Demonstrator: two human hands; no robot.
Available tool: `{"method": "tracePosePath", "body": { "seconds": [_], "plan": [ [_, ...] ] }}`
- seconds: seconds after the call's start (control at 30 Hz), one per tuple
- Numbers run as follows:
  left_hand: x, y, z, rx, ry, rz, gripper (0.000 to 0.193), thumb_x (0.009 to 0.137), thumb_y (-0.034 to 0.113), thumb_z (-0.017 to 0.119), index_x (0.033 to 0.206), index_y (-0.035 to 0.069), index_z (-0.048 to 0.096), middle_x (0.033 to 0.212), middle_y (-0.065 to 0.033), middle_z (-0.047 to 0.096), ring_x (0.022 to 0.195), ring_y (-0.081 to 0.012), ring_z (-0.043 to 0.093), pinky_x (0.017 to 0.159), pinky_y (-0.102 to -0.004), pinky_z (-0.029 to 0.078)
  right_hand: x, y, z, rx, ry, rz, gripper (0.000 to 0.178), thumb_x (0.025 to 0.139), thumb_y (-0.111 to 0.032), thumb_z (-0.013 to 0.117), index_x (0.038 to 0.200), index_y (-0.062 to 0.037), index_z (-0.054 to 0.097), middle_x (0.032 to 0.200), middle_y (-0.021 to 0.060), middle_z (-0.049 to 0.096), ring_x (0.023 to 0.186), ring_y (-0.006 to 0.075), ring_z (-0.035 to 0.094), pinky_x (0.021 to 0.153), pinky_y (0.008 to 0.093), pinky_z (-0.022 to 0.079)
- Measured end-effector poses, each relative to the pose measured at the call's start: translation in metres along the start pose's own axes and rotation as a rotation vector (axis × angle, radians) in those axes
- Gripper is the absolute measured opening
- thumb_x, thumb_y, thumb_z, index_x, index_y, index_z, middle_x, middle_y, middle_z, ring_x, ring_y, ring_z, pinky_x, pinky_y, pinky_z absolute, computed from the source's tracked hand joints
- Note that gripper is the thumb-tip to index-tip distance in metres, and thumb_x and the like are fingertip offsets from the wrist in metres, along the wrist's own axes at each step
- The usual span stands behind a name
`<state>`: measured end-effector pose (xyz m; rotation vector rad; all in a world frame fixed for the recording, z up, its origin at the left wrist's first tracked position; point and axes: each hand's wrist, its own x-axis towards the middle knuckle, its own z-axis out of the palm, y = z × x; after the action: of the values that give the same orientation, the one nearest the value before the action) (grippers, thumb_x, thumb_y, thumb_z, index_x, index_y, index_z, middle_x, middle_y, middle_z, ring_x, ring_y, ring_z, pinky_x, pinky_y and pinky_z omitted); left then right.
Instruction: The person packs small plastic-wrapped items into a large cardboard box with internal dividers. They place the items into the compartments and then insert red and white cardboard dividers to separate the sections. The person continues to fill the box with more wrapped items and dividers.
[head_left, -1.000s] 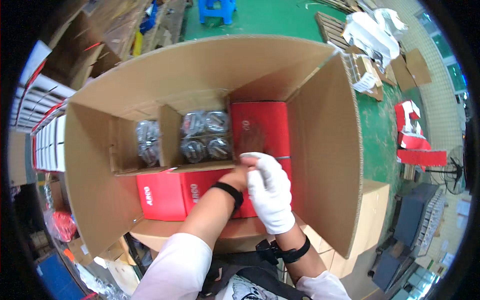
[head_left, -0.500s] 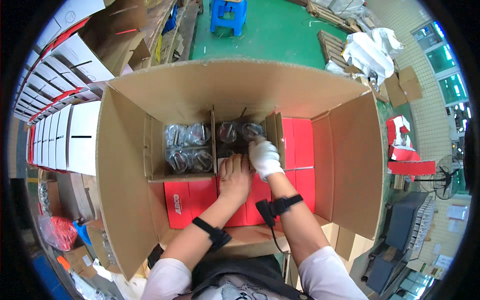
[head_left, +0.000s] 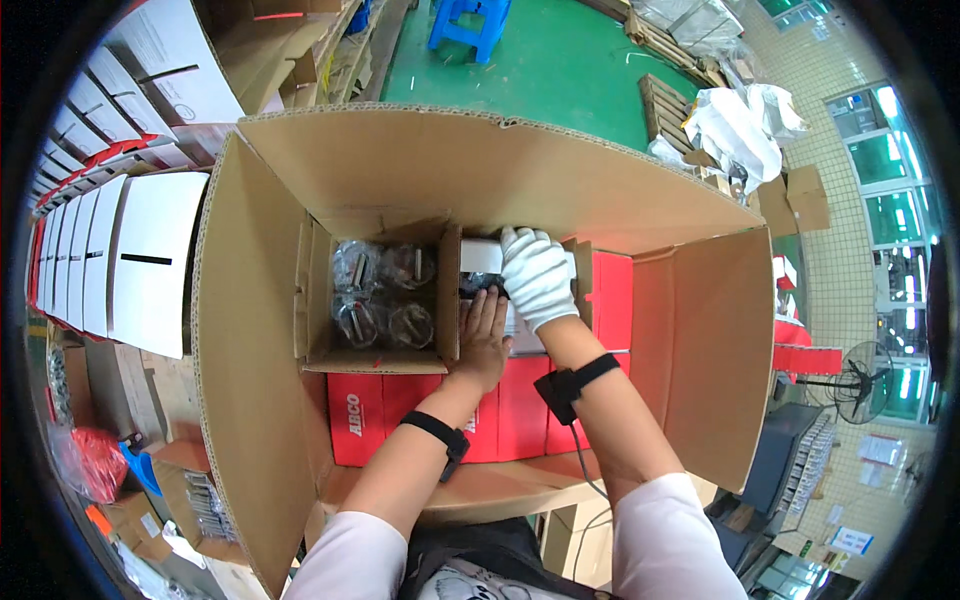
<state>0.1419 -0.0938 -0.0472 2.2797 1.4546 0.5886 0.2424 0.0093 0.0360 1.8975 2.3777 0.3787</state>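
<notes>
A large open cardboard carton (head_left: pixel 300 125) holds a smaller divided inner carton (head_left: pixel 385 364) and several red boxes (head_left: pixel 397 405). Clear-wrapped round items (head_left: pixel 411 323) fill the inner carton's left compartment. White paper-like pieces (head_left: pixel 481 256) and a dark wrapped item (head_left: pixel 480 284) show in its right compartment. Over that compartment, my bare left hand (head_left: pixel 484 338) lies with fingers stretched forward, touching the contents. Beside it, my white-gloved right hand (head_left: pixel 540 278) has its fingers curled together near the compartment's far edge. What lies beneath the glove is hidden.
Tall carton flaps surround both hands. White boxes (head_left: pixel 160 258) stand in a row at left. Beyond the carton are a blue stool (head_left: pixel 470 25) and a wooden pallet (head_left: pixel 664 110) on the green floor. A black fan (head_left: pixel 862 382) stands at right.
White pieces now cover much of the right compartment, where wrapped round items showed before. My right hand has moved up and right, its fingers curled over. The whole view has shifted slightly.
</notes>
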Motion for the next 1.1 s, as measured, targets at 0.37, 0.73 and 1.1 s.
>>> {"method": "tracePosePath", "body": {
  "seconds": [0.37,0.73,1.1],
  "plan": [
    [-0.003,-0.011,-0.001,-0.145,0.116,0.02,0.048,0.078,0.021,0.067,0.116,-0.005,0.055,0.131,-0.0238,0.047,0.125,-0.0394,0.04,0.109,-0.0483,0.027,-0.022,0.012,-0.024,0.702,-0.339,0.054,0.045,0.073,-0.013,0.067,0.118,-0.0084,0.062,0.115,0.0163,0.061,0.107,0.0334,0.057,0.093,0.0387,0.045],
    [0.0,-0.009,-0.016,-0.099,-0.004,-0.159,0.084,0.081,0.026,0.066,0.146,-0.002,0.02,0.155,-0.0185,0.012,0.142,-0.0358,0.016,0.114,-0.0482,0.016,-0.07,-0.004,-0.049,0.721,0.14,0.28,0.019,0.079,-0.02,0.063,0.092,-0.0059,0.065,0.09,0.0185,0.064,0.078,0.0365,0.064,0.07,0.0423,0.054],
    [0.045,0.054,-0.009,-1.248,0.126,-1.044,0.069,0.098,0.055,0.022,0.131,-0.001,0.043,0.13,-0.0244,0.047,0.121,-0.0345,0.047,0.103,-0.04,0.034,-0.07,-0.013,0.046,0.915,-0.035,0.54,0.075,0.085,-0.036,0.062,0.147,-0.0124,0.026,0.149,0.0249,0.025,0.135,0.0413,0.03,0.109,0.0423,0.03]
  ]
}}
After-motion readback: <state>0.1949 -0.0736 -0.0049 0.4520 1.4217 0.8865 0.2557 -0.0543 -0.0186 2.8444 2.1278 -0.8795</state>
